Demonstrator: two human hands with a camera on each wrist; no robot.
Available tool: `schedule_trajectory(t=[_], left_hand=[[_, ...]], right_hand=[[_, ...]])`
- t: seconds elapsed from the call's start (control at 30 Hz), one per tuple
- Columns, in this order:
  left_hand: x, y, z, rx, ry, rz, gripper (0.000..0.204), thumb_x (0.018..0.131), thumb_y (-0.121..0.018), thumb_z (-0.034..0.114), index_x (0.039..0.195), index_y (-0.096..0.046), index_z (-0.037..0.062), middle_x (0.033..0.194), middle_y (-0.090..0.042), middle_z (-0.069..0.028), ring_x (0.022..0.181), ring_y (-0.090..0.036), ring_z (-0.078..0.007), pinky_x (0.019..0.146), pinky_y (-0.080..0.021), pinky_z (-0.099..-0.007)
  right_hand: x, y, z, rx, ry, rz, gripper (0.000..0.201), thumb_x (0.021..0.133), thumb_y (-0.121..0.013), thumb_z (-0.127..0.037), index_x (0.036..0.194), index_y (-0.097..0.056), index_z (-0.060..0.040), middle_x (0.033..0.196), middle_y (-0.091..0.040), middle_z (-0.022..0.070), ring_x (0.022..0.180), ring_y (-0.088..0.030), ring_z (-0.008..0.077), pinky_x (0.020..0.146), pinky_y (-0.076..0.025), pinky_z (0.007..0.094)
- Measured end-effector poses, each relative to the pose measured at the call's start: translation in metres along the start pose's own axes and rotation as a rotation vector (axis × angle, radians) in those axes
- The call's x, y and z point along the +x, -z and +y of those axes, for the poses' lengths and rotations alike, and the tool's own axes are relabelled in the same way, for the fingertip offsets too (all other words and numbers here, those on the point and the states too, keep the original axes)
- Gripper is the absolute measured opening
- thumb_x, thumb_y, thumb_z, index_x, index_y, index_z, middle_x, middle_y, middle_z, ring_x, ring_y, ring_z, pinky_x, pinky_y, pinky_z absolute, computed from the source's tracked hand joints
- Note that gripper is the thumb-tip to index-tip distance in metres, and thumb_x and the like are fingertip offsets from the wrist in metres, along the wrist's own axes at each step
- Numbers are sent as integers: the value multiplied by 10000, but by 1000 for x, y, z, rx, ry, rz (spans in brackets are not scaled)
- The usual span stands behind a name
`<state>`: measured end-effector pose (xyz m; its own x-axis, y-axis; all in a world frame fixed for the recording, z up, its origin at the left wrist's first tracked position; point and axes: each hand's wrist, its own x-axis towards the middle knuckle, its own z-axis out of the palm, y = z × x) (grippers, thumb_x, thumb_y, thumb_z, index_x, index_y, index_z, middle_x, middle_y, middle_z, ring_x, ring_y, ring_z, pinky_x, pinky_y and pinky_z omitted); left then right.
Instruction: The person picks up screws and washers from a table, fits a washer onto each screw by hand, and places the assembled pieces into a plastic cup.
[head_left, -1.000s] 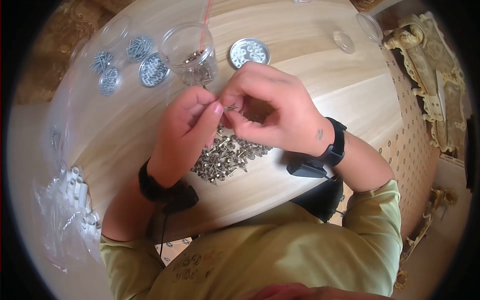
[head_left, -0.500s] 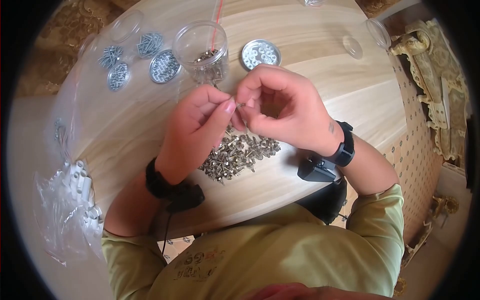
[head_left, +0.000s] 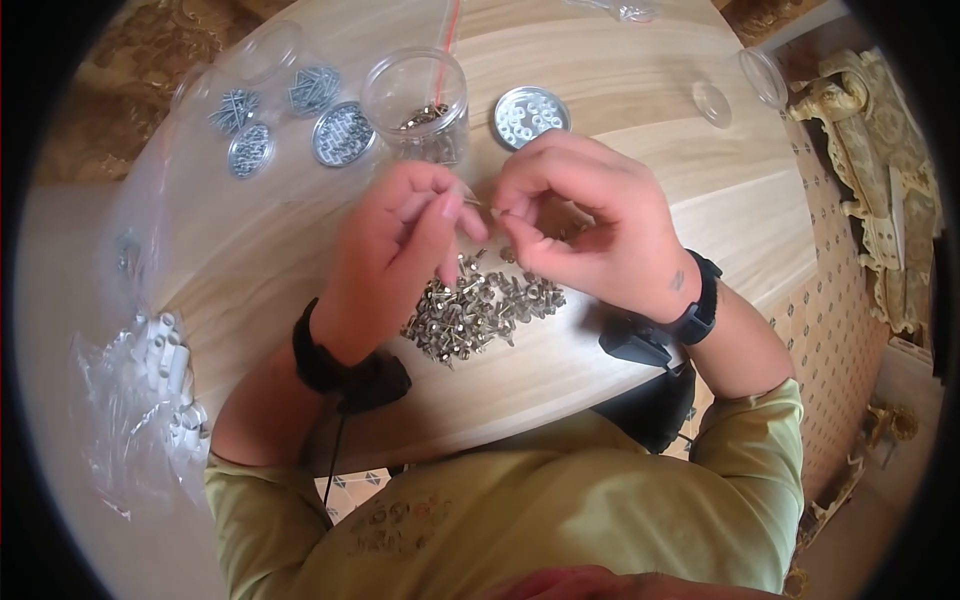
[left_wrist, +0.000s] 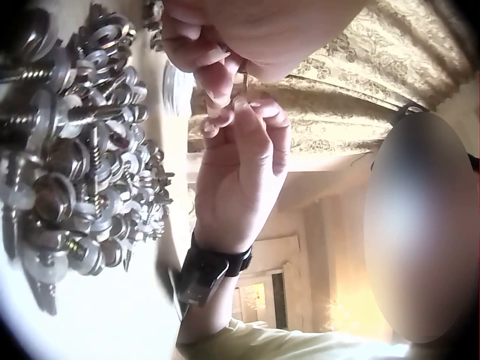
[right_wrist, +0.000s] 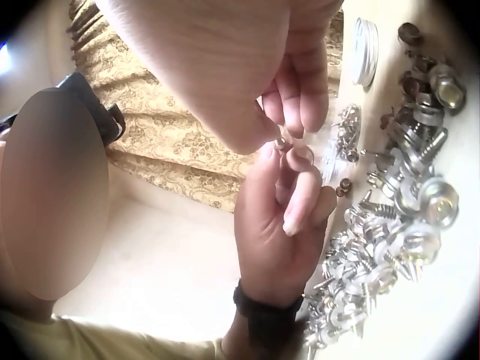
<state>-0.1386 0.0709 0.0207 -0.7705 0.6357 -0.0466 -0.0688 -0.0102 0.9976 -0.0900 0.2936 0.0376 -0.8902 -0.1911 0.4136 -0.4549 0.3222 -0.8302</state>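
In the upper middle of the head view, a see-through jar point(head_left: 456, 72) stands on the surface point(head_left: 690, 240) with brass-toned screws point(head_left: 432, 148) low inside. To its right, a silver-rimmed dish point(head_left: 502, 140) holds pale ring-shaped pieces point(head_left: 541, 106). At upper left, a round dish point(head_left: 317, 147) and a smaller one point(head_left: 232, 160) hold small metal parts, near two heaps of silvery screws point(head_left: 315, 90). At the left edge, a plastic bag point(head_left: 110, 430) lies by white tubes point(head_left: 165, 355).

At centre, the left hand point(head_left: 385, 260) pinches one small screw point(right_wrist: 281, 142) between thumb and fingers; the right hand point(head_left: 600, 225) has a narrow grip, its fingertips pinching the screw's other end. Below them lies a pile of screws point(head_left: 480, 315).

The right wrist view shows the held screw's head, which the head view does not make out. The left wrist view gives its thin shaft between the fingertips and, at left, whitish washers point(left_wrist: 46, 262) on the pile's screws.
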Motion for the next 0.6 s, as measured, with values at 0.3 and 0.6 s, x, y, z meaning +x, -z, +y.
schedule_trajectory(t=[0.3, 0.6], left_hand=[[15, 3, 43, 212, -408, 360, 178, 1062, -546, 1, 1237, -533, -26, 955, -696, -106, 696, -576, -65, 636, -493, -213], [22, 6, 36, 299, -487, 462, 317, 997, -639, -33, 1296, -536, -39, 1083, -652, -89, 754, -581, -30, 633, -450, -161]], right_hand=[[10, 19, 20, -119, -30, 217, 95, 897, -734, -28, 984, -698, -32, 916, -647, 58, 772, -658, 144, 688, -544, 268], [11, 6, 26, -217, 162, -97, 171, 887, -773, -37, 1049, -719, -20, 994, -670, 83, 860, -659, 225, 765, -540, 322]])
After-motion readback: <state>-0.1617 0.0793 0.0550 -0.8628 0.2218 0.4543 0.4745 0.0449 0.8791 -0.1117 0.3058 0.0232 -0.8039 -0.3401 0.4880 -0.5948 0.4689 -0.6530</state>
